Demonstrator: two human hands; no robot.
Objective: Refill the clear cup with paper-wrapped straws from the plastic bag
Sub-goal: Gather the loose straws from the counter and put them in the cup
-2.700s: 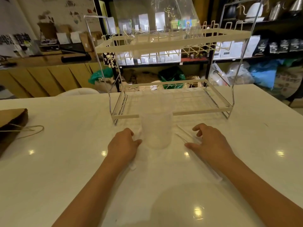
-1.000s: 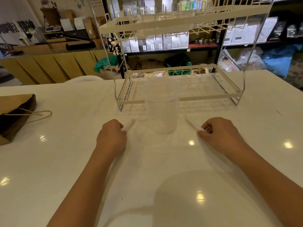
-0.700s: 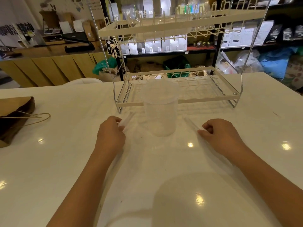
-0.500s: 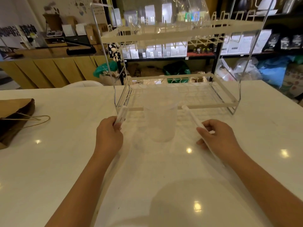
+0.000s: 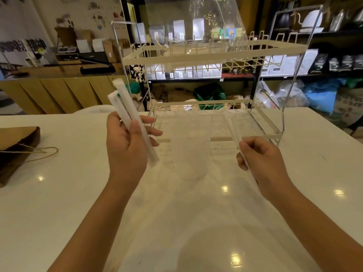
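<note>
A clear plastic cup (image 5: pixel 190 158) stands upright on the white table, between my hands and in front of the wire rack. My left hand (image 5: pixel 127 150) is raised left of the cup and grips two paper-wrapped straws (image 5: pixel 125 107) that point up and away. My right hand (image 5: pixel 261 160) is to the right of the cup, pinching a single paper-wrapped straw (image 5: pixel 233 132) that slants up toward the rack. A clear plastic bag (image 5: pixel 196 22) rests on the rack's upper tier. The cup looks empty.
A two-tier cream wire rack (image 5: pixel 212 55) stands right behind the cup. A brown paper bag with string handles (image 5: pixel 17 146) lies at the table's left edge. The white table (image 5: pixel 59 203) reaches toward me. Shelves and a wooden counter fill the background.
Both hands have lifted off the table with the straws they picked up. My left hand rose higher, tilting its two straws upright. The cup has stayed put.
</note>
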